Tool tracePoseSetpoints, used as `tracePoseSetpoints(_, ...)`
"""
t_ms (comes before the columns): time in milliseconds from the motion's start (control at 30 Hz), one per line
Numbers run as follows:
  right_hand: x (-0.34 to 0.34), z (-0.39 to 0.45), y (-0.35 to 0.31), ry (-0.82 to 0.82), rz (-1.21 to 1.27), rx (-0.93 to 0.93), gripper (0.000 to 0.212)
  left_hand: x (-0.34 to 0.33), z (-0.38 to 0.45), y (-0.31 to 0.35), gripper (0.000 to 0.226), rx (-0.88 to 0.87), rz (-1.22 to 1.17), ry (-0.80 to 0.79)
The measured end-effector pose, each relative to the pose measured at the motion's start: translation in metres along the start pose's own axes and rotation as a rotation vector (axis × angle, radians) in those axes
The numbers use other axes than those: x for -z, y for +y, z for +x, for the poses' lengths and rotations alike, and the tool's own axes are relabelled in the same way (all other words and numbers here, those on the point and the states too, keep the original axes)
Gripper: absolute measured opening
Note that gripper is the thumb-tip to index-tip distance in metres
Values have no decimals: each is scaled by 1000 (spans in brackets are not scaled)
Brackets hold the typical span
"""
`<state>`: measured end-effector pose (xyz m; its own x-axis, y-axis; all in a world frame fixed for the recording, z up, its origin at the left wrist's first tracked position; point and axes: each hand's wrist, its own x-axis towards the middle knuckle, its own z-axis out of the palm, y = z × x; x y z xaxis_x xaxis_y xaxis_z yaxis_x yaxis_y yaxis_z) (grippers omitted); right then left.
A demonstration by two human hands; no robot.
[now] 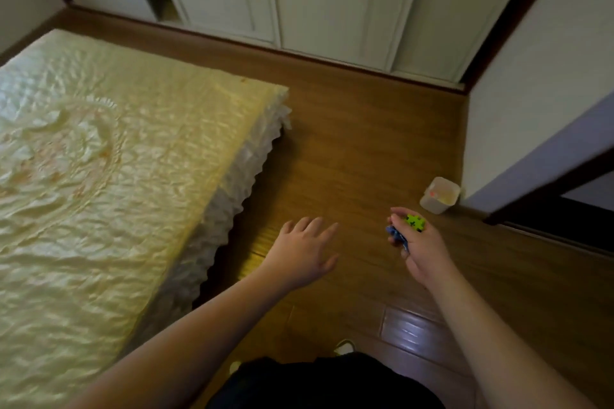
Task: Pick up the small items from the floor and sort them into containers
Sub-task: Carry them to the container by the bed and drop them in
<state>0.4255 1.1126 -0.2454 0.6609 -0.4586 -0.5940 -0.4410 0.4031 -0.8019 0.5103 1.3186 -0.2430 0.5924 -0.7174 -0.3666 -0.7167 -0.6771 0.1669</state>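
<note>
Right hand (419, 244) has its grip curled round a couple of small items: a green piece with black marks (415, 222) up top and a blue piece (395, 233) poking out below it. Both sit just short of the translucent container (439, 195), which stands on the wooden floor (349, 149) against the wall. Left hand (304, 251) is well to the left of the container, grip released, fingers spread flat over the floor beside the bed (109, 156) with the yellow cover.

Bed (99, 149) left; container (439, 195) on floor (349, 143) right.
</note>
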Motion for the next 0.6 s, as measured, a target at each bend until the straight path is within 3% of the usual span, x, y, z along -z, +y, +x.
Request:
tracePoseSetpoints(267, 79, 23, -40, 103, 180, 32, 11, 44, 79, 80, 64, -159, 77, 32)
tracePoseSetpoints(600, 128, 129, -88, 254, 441, 33, 10, 91, 242, 91, 62, -338, 131, 38)
